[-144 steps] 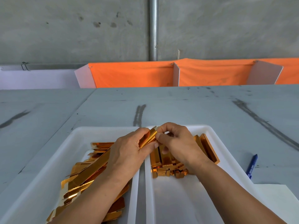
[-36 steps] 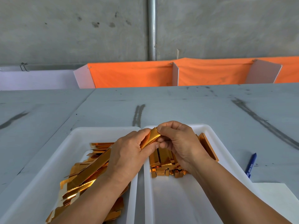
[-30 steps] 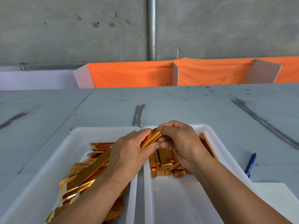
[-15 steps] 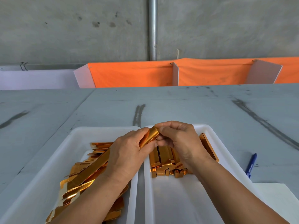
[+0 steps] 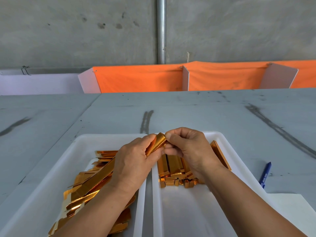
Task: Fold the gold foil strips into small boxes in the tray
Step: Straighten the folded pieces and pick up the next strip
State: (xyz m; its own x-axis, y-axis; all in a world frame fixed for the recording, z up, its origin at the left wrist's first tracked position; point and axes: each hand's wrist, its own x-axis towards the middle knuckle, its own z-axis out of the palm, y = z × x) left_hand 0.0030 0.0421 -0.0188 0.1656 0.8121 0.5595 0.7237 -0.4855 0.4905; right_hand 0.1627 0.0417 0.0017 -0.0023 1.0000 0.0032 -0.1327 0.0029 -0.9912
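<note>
Curled tighter, foil strip (image 5: 156, 144), fold perhaps hidden

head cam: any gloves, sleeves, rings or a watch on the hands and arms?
None visible. The left hand and right hand are bare, with no gloves, rings or tape. Neither wrist carries a watch or band. The left forearm and right forearm are uncovered down to the frame's bottom edge, so no sleeve or cuff shows. Anything worn higher up is out of view.
</note>
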